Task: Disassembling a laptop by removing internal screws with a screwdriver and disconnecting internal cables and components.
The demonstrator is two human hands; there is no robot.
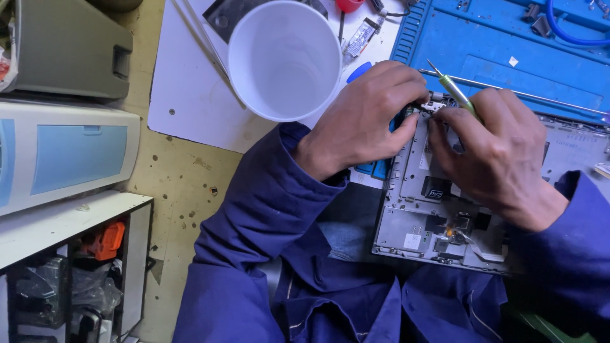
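An opened grey laptop chassis (416, 219) lies with its inner frame and small black parts exposed, resting partly on a blue work mat (508, 44). My left hand (365, 117) pinches a small metal part (433, 105) at the chassis's upper edge. My right hand (492, 149) rests on the chassis and grips a thin green-handled tool (456, 89), whose tip points up and to the left. Both arms wear dark blue sleeves.
A large white plastic cup (284, 58) stands on a white board (190, 95) to the left of my hands. A thin metal rod (540, 95) lies across the blue mat. Grey and white machines (63, 152) and a shelf with an orange item (108, 241) sit at far left.
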